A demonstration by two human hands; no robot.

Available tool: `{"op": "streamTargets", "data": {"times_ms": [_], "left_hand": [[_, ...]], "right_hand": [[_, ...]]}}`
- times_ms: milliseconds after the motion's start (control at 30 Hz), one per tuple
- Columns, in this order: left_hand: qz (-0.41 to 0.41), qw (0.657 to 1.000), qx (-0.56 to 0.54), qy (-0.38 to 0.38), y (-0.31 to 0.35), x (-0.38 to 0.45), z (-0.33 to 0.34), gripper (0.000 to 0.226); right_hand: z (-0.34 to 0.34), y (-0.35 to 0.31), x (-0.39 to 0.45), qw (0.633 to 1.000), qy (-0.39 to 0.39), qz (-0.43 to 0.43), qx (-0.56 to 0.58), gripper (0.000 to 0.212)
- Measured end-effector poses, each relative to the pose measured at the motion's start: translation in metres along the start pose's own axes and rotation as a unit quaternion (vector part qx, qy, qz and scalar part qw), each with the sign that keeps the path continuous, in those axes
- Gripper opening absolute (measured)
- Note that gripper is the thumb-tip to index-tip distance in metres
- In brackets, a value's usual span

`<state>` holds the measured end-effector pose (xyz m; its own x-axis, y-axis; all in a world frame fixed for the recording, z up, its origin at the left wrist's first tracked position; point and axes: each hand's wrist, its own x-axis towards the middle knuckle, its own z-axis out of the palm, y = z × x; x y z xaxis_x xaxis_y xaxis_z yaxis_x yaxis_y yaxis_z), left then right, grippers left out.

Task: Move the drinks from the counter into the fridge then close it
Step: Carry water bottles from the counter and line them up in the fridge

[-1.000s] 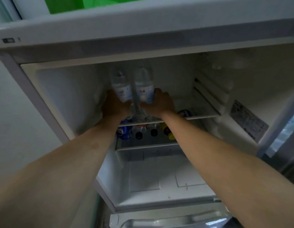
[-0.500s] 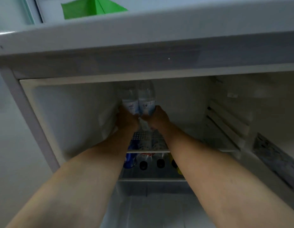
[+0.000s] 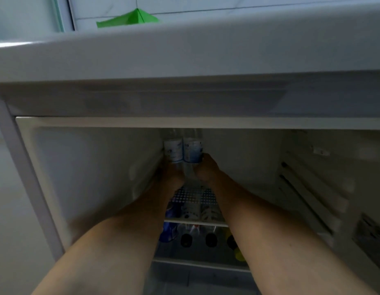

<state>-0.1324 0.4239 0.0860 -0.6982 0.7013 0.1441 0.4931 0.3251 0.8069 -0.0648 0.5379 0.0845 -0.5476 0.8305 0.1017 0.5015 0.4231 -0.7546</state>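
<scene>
Both of your hands are deep inside the fridge (image 3: 57,167), each with its grip curled round the lower body of one water bottle: your left hand (image 3: 174,177) holds the left bottle (image 3: 173,151), your right hand (image 3: 206,170) holds the right bottle (image 3: 192,151). How far the fingers wrap behind the bottles cannot be told from this view.

Positions relative to the fridge:

1. Fridge: the door stands open and the compartment faces you. Its top panel fills the upper part of the view.
2. Upper shelf (image 3: 195,196): a perforated shelf at mid height, running back between your forearms.
3. Bottles: both stand upright at the rear left of the upper shelf, touching side by side, labels toward you. The left bottle is just beside the fridge's left inner wall.
4. Lower shelf (image 3: 197,262): other drinks stand here, among them a blue can (image 3: 168,231) at the left, two dark-capped bottles (image 3: 185,239) in the middle, and a yellow-capped bottle (image 3: 239,255) at the right.
5. Green object (image 3: 129,18): it lies on top of the fridge, toward the left.
</scene>
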Motion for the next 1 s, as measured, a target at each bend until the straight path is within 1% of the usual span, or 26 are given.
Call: {"op": "streamTargets", "data": {"times_ms": [100, 167, 233, 367, 467, 600, 700, 733, 767, 833, 867, 900, 1000], "left_hand": [[-0.005, 0.999, 0.023, -0.031, -0.001, -0.008, -0.005, 0.041], [0.011, 0.999, 0.016, -0.032, 0.0, -0.014, -0.007, 0.041], [0.005, 0.999, -0.003, -0.039, 0.001, -0.015, -0.01, 0.043], [0.016, 0.998, 0.008, -0.055, 0.003, -0.027, -0.012, 0.035], [0.013, 0.998, 0.009, -0.06, 0.005, -0.036, -0.016, 0.036], [0.012, 0.998, -0.007, -0.055, 0.002, -0.035, -0.017, 0.032], [-0.006, 0.999, 0.006, -0.036, -0.001, -0.035, -0.018, 0.028], [-0.008, 1.0, 0.007, -0.024, -0.002, -0.035, -0.019, 0.026], [-0.005, 1.0, 0.007, -0.011, -0.002, -0.035, -0.02, 0.025], [-0.003, 1.0, 0.02, 0.0, -0.001, -0.04, -0.021, 0.028], [-0.001, 1.0, 0.021, 0.004, 0.0, -0.046, -0.022, 0.031], [0.01, 1.0, 0.013, 0.01, -0.001, -0.051, -0.022, 0.033], [0.07, 0.997, -0.033, 0.028, -0.003, -0.077, -0.031, 0.026]], "right_hand": [[0.001, 0.007, 0.0, 1.0, -0.013, -0.005, 0.026, 0.055], [0.0, 0.003, -0.006, 0.999, -0.014, -0.018, 0.033, 0.063], [0.0, 0.001, -0.007, 0.998, -0.027, -0.036, 0.032, 0.06], [-0.001, -0.004, -0.013, 0.996, -0.065, -0.046, 0.028, 0.054], [-0.001, -0.004, -0.021, 0.996, -0.068, -0.052, 0.02, 0.043], [0.002, 0.005, -0.027, 0.998, -0.026, -0.042, 0.035, 0.049], [0.005, 0.009, -0.028, 0.997, 0.038, -0.018, 0.065, 0.048], [0.005, 0.009, -0.029, 0.996, 0.057, -0.007, 0.071, 0.044], [0.005, 0.008, -0.029, 0.995, 0.072, 0.0, 0.068, 0.036], [0.005, 0.006, -0.031, 0.995, 0.093, 0.007, 0.039, 0.014], [0.005, 0.005, -0.033, 0.994, 0.104, 0.006, 0.03, 0.018], [0.005, 0.003, -0.037, 0.993, 0.118, 0.006, 0.024, 0.026], [0.004, -0.003, -0.059, 0.991, 0.136, 0.006, 0.014, 0.042]]}}
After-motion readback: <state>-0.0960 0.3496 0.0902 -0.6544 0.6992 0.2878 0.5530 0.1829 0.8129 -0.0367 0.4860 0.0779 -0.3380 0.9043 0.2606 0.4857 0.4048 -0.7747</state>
